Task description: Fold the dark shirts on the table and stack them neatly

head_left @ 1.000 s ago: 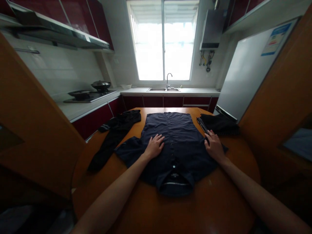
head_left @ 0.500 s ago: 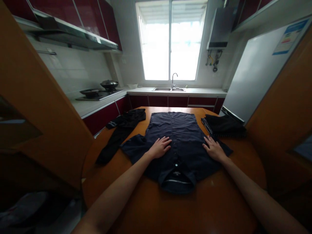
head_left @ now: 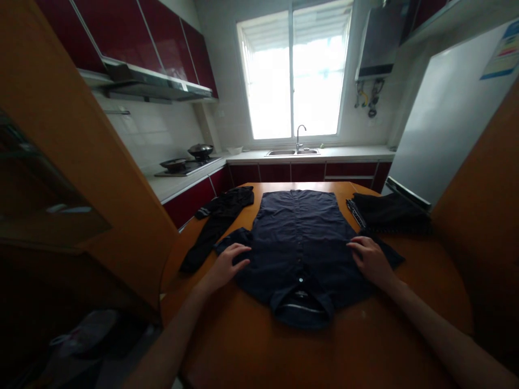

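Note:
A dark navy short-sleeved shirt (head_left: 300, 232) lies spread on the wooden table, buttoned front up, its collar towards me. My left hand (head_left: 229, 266) is over the sleeve on the left side, thumb apart from the fingers, holding nothing. Over the opposite sleeve is my right hand (head_left: 371, 260), its fingers slightly curled and the thumb apart, also holding nothing. Whether either hand touches the cloth I cannot tell.
On the left of the wooden table (head_left: 348, 346) lies a black long-sleeved garment (head_left: 219, 221). A folded dark pile of clothes (head_left: 391, 212) sits at the right. Beyond are a counter with a sink (head_left: 292, 152), a stove with pans (head_left: 174, 164), and a fridge (head_left: 438, 119).
My left hand has moved left from the shirt's middle to its sleeve. The right hand's fingers have curled and shifted slightly. The view has turned left; the shirt lies as before.

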`<state>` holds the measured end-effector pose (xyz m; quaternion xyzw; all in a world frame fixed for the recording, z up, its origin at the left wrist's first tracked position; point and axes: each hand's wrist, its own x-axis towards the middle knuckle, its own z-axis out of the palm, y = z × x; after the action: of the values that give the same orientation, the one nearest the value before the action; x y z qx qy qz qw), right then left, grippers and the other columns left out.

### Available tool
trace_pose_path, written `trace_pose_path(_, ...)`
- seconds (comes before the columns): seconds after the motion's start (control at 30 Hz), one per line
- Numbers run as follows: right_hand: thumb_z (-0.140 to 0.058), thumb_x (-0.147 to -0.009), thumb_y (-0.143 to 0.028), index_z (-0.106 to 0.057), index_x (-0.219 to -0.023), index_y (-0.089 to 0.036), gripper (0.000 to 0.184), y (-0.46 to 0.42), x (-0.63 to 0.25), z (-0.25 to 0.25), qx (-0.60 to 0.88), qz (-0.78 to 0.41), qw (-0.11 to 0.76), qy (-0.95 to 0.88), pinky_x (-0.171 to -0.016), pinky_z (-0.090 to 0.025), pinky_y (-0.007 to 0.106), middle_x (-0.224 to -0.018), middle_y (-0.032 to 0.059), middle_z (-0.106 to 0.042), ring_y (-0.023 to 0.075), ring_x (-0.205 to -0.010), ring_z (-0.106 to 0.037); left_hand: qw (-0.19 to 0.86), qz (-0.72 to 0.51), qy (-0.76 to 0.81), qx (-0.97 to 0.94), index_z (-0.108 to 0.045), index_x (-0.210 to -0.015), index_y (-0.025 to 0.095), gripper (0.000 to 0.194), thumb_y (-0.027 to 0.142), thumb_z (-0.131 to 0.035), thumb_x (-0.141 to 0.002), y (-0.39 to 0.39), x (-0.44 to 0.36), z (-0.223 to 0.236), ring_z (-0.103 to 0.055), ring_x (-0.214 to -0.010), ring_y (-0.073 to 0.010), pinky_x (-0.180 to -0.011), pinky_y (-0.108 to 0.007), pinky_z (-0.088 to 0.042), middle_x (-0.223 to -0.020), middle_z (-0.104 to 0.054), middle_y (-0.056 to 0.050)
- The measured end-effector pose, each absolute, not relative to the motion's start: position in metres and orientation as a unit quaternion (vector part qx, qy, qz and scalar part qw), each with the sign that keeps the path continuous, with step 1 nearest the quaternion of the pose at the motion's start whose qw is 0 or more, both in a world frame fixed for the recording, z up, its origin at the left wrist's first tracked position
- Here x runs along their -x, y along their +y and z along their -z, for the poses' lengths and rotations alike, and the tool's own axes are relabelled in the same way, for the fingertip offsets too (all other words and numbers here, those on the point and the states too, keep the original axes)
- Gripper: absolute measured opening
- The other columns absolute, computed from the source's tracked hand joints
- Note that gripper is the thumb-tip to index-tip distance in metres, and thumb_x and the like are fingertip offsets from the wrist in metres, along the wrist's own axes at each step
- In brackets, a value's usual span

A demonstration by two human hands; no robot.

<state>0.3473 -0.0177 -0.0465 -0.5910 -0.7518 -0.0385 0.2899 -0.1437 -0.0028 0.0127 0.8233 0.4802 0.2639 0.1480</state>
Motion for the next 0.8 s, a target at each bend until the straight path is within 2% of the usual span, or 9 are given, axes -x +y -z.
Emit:
trace_pose_path(0.1,-0.055,-0.093,-0.031,-0.073,-0.099,-0.024,0.021,-0.059,-0.335,0.043,0.501,-0.042,0.313,-0.806,-0.094,-0.051,0.045,-0.109,0.0103,-0.067,0.0267,-0.104,-0.062,0.187,-0.228,0.444,-0.846,-0.069,-0.122,0.025,0.035,0.039,-0.066,-0.089,-0.038,0.169,-0.002,-0.061,-0.118,-0.0241,-0.107,-0.041,-0.048,-0.127,-0.064,-0.007)
trace_pose_path(0.23,-0.067,-0.09,-0.038,-0.072,-0.107,-0.028,0.02,-0.105,-0.32,0.045,0.424,-0.108,0.262,-0.86,-0.092,-0.051,0.042,-0.112,0.0076,-0.065,0.0252,-0.106,-0.059,0.13,-0.206,0.401,-0.883,-0.07,-0.119,0.026,0.026,0.031,-0.061,-0.095,-0.054,0.179,0.006,-0.062,-0.113,-0.0211,-0.102,-0.038,-0.051,-0.123,-0.065,-0.007)
trace_pose_path(0.37,-0.053,-0.098,-0.024,-0.068,-0.104,-0.024,0.016,-0.113,-0.308,0.04,0.418,-0.054,0.215,-0.881,-0.087,-0.049,0.039,-0.104,0.0072,-0.065,0.0227,-0.096,-0.058,0.015,-0.165,0.344,-0.924,-0.07,-0.109,0.023,0.024,0.024,-0.047,-0.102,-0.043,0.166,-0.003,-0.062,-0.099,-0.0191,-0.092,-0.034,-0.053,-0.107,-0.067,-0.007)
trace_pose_path(0.47,-0.041,-0.099,-0.013,-0.064,-0.092,-0.02,0.025,-0.111,-0.3,0.034,0.408,-0.017,0.178,-0.895,-0.082,-0.046,0.038,-0.097,0.0074,-0.064,0.0222,-0.09,-0.056,-0.017,-0.124,0.323,-0.938,-0.067,-0.101,0.02,0.028,0.017,-0.04,-0.103,-0.042,0.157,-0.009,-0.061,-0.09,-0.0177,-0.085,-0.031,-0.052,-0.1,-0.066,-0.006)
trace_pose_path(0.57,-0.037,-0.098,-0.009,-0.06,-0.088,-0.019,0.027,-0.123,-0.295,0.024,0.4,-0.048,0.163,-0.901,-0.081,-0.045,0.036,-0.094,0.0077,-0.063,0.0212,-0.087,-0.055,0.005,-0.105,0.319,-0.942,-0.064,-0.098,0.019,0.029,0.013,-0.036,-0.103,-0.059,0.161,-0.01,-0.059,-0.089,-0.0175,-0.084,-0.029,-0.05,-0.099,-0.065,-0.006)
trace_pose_path(0.67,-0.037,-0.099,-0.012,-0.058,-0.084,-0.02,0.027,-0.148,-0.294,0.011,0.392,-0.142,0.15,-0.897,-0.079,-0.044,0.034,-0.092,0.0069,-0.063,0.0198,-0.087,-0.056,0.066,-0.091,0.319,-0.941,-0.063,-0.096,0.02,0.03,0.014,-0.035,-0.104,-0.087,0.171,-0.014,-0.059,-0.086,-0.0157,-0.079,-0.025,-0.048,-0.097,-0.064,-0.005)
trace_pose_path(0.8,-0.044,-0.102,-0.026,-0.06,-0.078,-0.021,0.03,-0.158,-0.292,-0.009,0.367,-0.29,0.131,-0.874,-0.073,-0.045,0.029,-0.086,0.0045,-0.064,0.0169,-0.082,-0.059,0.113,-0.056,0.331,-0.935,-0.065,-0.087,0.021,0.023,0.03,-0.051,-0.102,-0.107,0.166,-0.034,-0.061,-0.083,-0.0159,-0.077,-0.026,-0.047,-0.088,-0.066,-0.003)
